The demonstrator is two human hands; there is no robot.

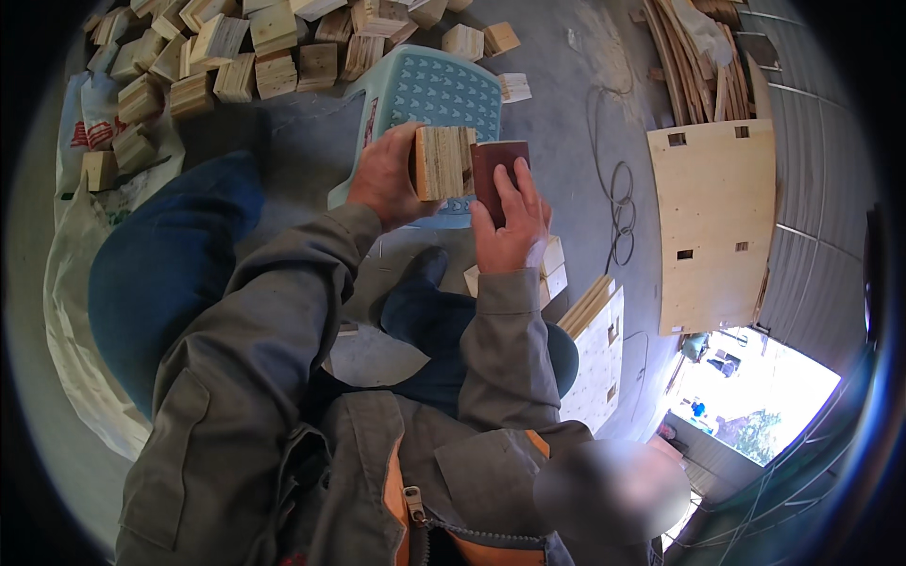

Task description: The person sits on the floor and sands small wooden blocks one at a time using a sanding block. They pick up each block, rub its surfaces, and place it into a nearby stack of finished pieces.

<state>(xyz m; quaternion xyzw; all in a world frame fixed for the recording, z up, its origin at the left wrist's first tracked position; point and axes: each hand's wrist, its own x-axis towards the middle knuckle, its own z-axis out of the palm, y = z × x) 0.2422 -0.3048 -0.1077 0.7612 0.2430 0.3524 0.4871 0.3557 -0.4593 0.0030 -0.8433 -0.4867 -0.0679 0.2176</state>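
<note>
My left hand point(385, 174) is closed round a layered plywood block point(444, 163), holding it up over a light blue plastic stool point(444, 85). Its striped edge faces up. In my right hand point(516, 219) is a dark red-brown sanding block point(497, 170), flat and rectangular, with the fingers lying over its face. It rests against the right side of the plywood block. The grip of my right thumb is only partly seen, and the underside of both pieces is hidden.
A heap of similar plywood blocks point(274, 28) lies at the far left, some on a white woven sack point(71, 311). Cut plywood pieces point(555, 255) stand by my right knee. Farther right are a large plywood sheet point(713, 217), stacked strips point(694, 66) and a floor cable point(618, 203).
</note>
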